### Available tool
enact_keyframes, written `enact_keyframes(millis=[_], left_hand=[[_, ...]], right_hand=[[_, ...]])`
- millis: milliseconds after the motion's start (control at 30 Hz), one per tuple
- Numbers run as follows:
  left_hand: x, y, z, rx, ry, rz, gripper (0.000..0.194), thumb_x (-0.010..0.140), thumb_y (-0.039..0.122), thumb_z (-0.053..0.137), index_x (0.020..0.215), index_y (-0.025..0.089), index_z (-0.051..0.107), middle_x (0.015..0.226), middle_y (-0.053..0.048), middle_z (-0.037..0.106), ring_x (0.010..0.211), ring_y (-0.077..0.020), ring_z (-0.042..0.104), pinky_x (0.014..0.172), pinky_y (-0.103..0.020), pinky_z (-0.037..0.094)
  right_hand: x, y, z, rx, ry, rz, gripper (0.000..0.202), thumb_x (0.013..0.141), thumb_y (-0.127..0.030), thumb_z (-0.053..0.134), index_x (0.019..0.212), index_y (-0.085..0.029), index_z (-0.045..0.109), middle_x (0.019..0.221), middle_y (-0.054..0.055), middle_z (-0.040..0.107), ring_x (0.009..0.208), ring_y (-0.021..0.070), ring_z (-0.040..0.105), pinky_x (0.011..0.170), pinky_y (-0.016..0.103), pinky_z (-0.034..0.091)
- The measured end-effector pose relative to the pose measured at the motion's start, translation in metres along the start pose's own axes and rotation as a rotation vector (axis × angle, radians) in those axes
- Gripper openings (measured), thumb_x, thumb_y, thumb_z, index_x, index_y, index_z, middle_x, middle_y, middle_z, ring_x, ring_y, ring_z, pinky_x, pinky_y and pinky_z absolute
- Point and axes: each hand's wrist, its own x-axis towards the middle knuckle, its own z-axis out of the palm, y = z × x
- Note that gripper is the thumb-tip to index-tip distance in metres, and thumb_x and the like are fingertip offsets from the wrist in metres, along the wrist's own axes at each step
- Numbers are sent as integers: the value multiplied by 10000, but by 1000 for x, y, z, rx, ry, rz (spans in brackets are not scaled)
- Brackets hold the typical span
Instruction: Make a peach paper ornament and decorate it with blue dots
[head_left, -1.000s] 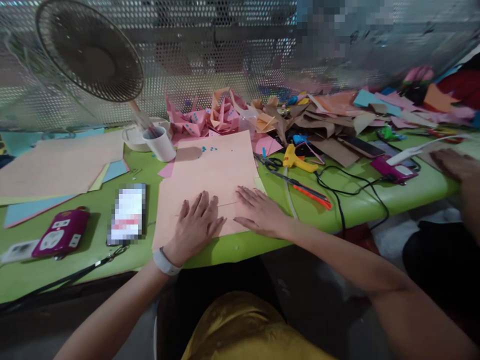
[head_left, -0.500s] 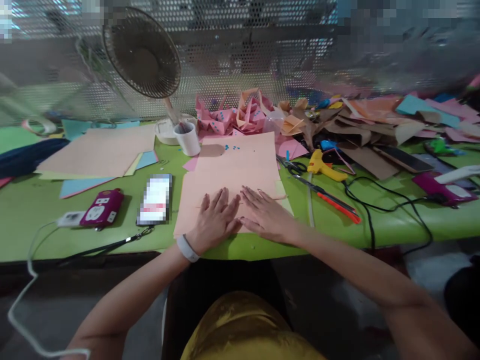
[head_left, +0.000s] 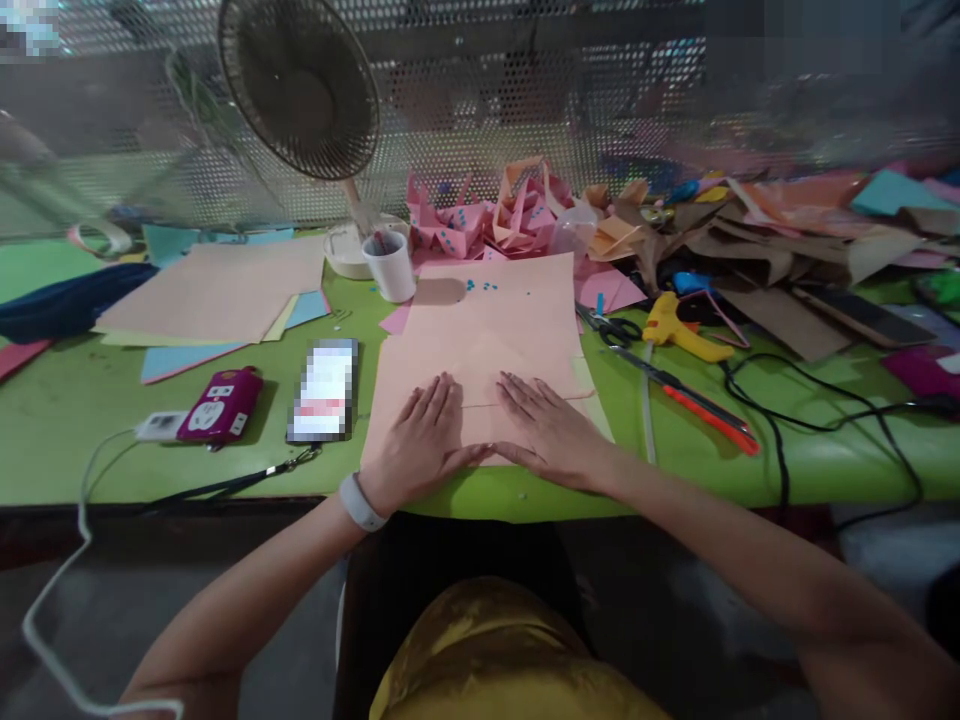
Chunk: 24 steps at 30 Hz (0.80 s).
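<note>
Peach paper (head_left: 491,335) lies on the green table in front of me, with a crease or edge running across its lower part. Flat on its lower left rests my left hand (head_left: 424,440), wearing a grey wristband. My right hand (head_left: 551,435) presses on the lower right with fingers stretched out. The two thumbs meet or nearly meet near the paper's bottom edge. Neither hand grips anything. Small blue dots (head_left: 487,287) lie on the upper part of the paper.
On the left are a phone (head_left: 324,390), a purple power bank (head_left: 221,405) and stacked paper (head_left: 225,285). Behind stand a white cup (head_left: 391,268) and a fan (head_left: 300,85). A yellow glue gun (head_left: 686,330), scissors (head_left: 611,325) and a red cutter (head_left: 709,415) lie right.
My hands have spread apart, uncovering the middle of the paper between the fingers. The whole view has shifted slightly, so the table items appear further right.
</note>
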Motion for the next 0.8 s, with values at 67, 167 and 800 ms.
enact_keyframes(millis=[67,167,800], left_hand=[[-5,-7,0,-2,7,3,873,937,669,208,1465,-21,295,1531,-275,308,1461,-316,239,1179,-473,238],[-12,-16,2,-6,43,1,869,930,678,239,1489,13,256,1538,-259,308,1454,-323,256,1163,-489,276],[24,-17,-65,-142,156,-155,515,955,566,320,1016,171,644,1093,-135,686,1004,-265,639,854,-380,482]], right_hand=[[-5,6,-2,5,-17,39,882,936,-686,219,1540,-45,181,1592,189,174,1494,263,122,1215,477,156],[-18,19,-8,14,-45,126,912,923,-705,229,1542,-38,171,1591,194,170,1490,278,135,1214,470,161],[5,29,-86,71,-4,322,439,926,-505,480,1110,-151,662,1103,130,715,1035,273,660,855,360,484]])
